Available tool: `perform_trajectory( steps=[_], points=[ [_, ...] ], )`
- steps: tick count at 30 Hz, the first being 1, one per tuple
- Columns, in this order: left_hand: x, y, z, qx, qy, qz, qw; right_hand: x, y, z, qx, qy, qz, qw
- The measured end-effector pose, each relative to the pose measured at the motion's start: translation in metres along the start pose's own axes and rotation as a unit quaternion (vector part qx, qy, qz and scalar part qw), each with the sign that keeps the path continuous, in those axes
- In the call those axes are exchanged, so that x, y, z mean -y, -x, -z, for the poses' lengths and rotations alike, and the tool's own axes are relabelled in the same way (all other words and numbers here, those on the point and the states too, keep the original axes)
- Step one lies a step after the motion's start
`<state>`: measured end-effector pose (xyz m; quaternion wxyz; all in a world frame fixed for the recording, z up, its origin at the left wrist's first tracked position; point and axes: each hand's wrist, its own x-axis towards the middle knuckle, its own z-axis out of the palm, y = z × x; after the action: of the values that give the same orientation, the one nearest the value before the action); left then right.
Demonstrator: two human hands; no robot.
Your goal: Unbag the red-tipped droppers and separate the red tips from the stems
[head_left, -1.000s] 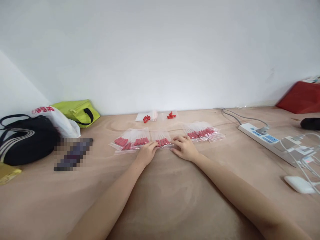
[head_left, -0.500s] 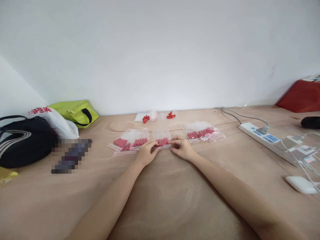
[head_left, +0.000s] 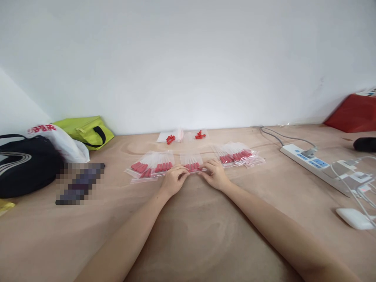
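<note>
On the left of the table [head_left: 194, 227], a black bag [head_left: 26, 168], a white plastic bag [head_left: 66, 141] and a yellow-green bag [head_left: 84, 129] are set close together, with a pixelated dark object [head_left: 80, 184] laid just to their right. Farther right, the left group of bags [head_left: 139, 167] is spread in overlapping clear pouches, with red pieces lined up inside. Beyond them, a far-left red cluster [head_left: 170, 139] is laid against a stack of clear bags [head_left: 162, 136].

By the left hand [head_left: 175, 180], the near left part of the middle bag [head_left: 190, 159] is pinched. A second ago its fingers were laid flatter on the film; now they are curled, with the thumb brought in against them. The middle bag is lying flat between the two hands, its red pieces gathered toward the near edge. Beyond it, a far-right red cluster [head_left: 200, 135] is left loose.

By the right hand [head_left: 215, 175], the near right part of the same bag is pinched; its thumb and fingers, spread apart earlier, have been drawn together. The near edge can thus be judged to be controlled from both sides, the work being centred there. Whether the seal is closed cannot be told.

To the right, the right group of bags [head_left: 233, 153] is fanned out, and farther right a power strip [head_left: 296, 151] is placed.
</note>
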<state>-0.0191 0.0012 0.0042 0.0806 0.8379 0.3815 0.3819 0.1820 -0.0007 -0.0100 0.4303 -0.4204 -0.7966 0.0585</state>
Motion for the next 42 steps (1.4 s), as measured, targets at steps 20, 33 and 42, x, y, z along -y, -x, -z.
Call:
perform_trajectory(
  steps=[20, 33, 42],
  points=[
    [-0.008, 0.001, -0.002, -0.038, 0.149, 0.141, 0.978, 0.016, -0.003, 0.002, -0.024, 0.122, 0.155, 0.980],
    [-0.010, 0.000, -0.002, -0.038, 0.156, 0.149, 0.976, 0.007, -0.007, -0.002, -0.009, 0.122, 0.151, 0.981],
    [-0.016, -0.007, -0.007, 0.011, 0.093, 0.047, 0.995, 0.006, -0.006, -0.004, -0.011, 0.087, 0.155, 0.984]
  ],
)
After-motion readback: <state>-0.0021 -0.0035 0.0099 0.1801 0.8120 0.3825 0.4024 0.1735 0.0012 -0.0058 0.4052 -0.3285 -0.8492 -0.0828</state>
